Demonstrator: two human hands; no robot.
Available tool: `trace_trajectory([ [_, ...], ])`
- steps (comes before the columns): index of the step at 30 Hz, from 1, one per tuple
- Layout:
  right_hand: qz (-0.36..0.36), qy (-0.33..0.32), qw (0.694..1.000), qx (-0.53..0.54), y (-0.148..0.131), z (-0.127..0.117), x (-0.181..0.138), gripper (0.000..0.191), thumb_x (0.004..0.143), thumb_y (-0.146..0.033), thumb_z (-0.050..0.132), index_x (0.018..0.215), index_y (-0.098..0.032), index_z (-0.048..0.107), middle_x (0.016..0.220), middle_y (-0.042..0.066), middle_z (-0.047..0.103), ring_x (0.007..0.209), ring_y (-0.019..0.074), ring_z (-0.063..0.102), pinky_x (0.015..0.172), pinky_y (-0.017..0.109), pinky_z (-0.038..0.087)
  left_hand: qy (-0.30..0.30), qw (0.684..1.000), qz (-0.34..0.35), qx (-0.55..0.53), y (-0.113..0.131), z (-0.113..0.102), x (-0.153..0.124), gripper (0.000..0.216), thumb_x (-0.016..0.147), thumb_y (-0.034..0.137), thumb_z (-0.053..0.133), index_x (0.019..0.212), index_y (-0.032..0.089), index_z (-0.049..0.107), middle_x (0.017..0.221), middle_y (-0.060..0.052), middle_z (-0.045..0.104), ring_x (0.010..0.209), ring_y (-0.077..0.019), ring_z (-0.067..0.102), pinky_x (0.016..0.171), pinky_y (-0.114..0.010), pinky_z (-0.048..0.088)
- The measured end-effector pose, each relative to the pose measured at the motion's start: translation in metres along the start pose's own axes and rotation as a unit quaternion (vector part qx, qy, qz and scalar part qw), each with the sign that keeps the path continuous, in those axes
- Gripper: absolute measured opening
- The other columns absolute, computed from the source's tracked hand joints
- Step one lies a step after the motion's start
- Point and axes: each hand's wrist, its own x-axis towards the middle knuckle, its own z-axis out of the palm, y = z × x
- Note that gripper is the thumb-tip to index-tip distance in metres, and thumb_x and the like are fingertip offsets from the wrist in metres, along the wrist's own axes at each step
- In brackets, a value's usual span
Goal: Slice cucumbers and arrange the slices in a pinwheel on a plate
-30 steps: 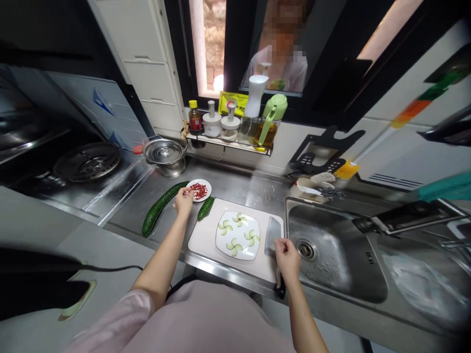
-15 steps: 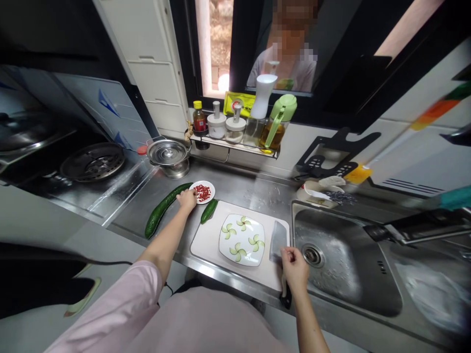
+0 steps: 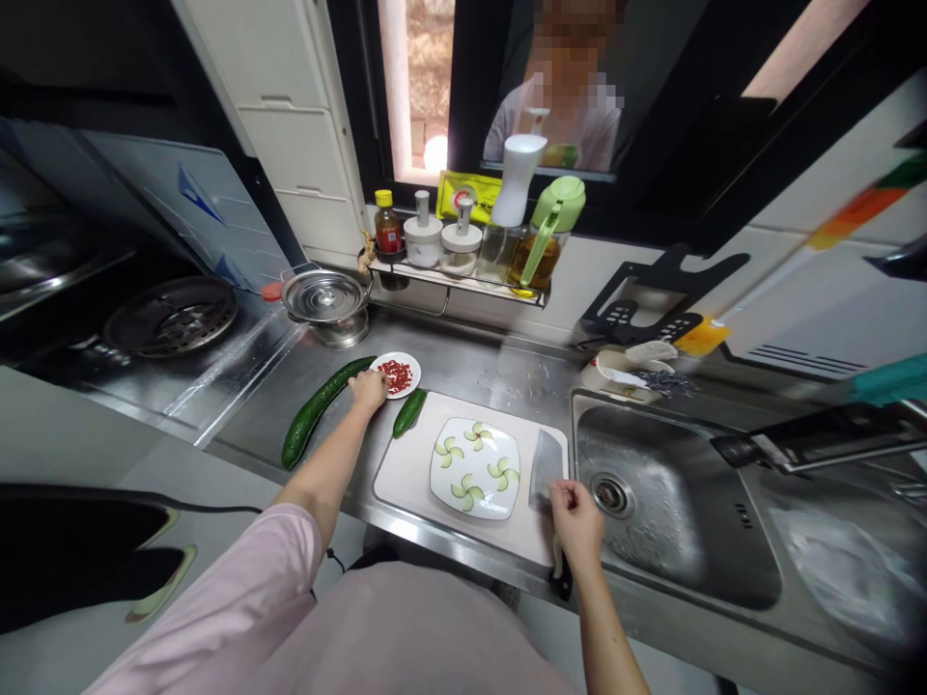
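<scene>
1. Left hand (image 3: 369, 389), left of centre: fingers at the red bits (image 3: 398, 377) in the dish (image 3: 416, 373); cannot tell if they grip any.
2. Right hand (image 3: 577, 516), lower right: loosely curled over the knife (image 3: 547, 461); cannot tell if it holds anything.
3. Plate (image 3: 473, 465), lower centre: on the board (image 3: 403, 473), bearing four pinwheels (image 3: 467, 493).

Soft light in the middle, dark corners up top.
A round white glow (image 3: 435, 152) shines in the tall, narrow window pane (image 3: 420, 58), and the silver metal sink (image 3: 673, 507) gleams. The square white plate (image 3: 474, 468) looks clear, but the orange-and-green banded stick (image 3: 858, 217) and crinkly see-through plastic bag (image 3: 832, 569) look smeary and stretched near the right edge.
</scene>
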Motion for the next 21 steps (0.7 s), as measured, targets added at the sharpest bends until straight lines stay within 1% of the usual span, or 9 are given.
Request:
trace_trajectory([
  [5, -0.004, 0.004, 1.0, 0.005, -0.0023, 0.0006, -0.001, 0.054, 0.069, -0.07, 0.043, 0.073, -0.019, 0.06, 0.051, 0.0, 0.051, 0.05, 0.017, 0.048, 0.053, 0.028, 0.034, 0.011, 0.999, -0.022, -0.031, -0.003, 0.0017, -0.001, 0.02, 0.084, 0.029, 0.051, 0.09, 0.024, 0.069, 0.108, -0.011, 0.068, 0.105, -0.0279, 0.057, 0.087, -0.041, 0.035],
  [13, -0.008, 0.001, 1.0, 0.009, 0.0011, 0.0022, -0.0024, 0.054, 0.07, -0.069, 0.045, 0.075, -0.018, 0.061, 0.052, 0.0, 0.053, 0.051, 0.0169, 0.05, 0.054, 0.027, 0.034, 0.0, 0.996, -0.043, -0.073, -0.0056, -0.0057, -0.0058, 0.023, 0.084, 0.033, 0.049, 0.094, 0.025, 0.068, 0.106, -0.007, 0.07, 0.102, -0.0274, 0.059, 0.087, -0.04, 0.037],
  [15, -0.008, 0.0, 1.0, 0.008, 0.0021, 0.0019, -0.0034, 0.053, 0.071, -0.068, 0.045, 0.075, -0.018, 0.061, 0.052, 0.0, 0.053, 0.051, 0.0169, 0.05, 0.054, 0.027, 0.034, 0.003, 0.997, -0.046, -0.066, -0.0068, -0.0058, -0.0074, 0.024, 0.085, 0.033, 0.048, 0.094, 0.025, 0.068, 0.107, -0.008, 0.069, 0.102, -0.0275, 0.059, 0.087, -0.04, 0.037],
  [21, -0.012, -0.005, 1.0, 0.007, 0.0014, -0.0006, -0.007, 0.05, 0.072, -0.065, 0.044, 0.075, -0.018, 0.06, 0.052, 0.0, 0.052, 0.051, 0.0169, 0.049, 0.054, 0.027, 0.034, -0.001, 1.0, -0.01, -0.002, -0.0075, -0.0018, -0.0062, 0.024, 0.08, 0.034, 0.053, 0.092, 0.023, 0.071, 0.109, -0.012, 0.067, 0.106, -0.0311, 0.055, 0.087, -0.043, 0.036],
])
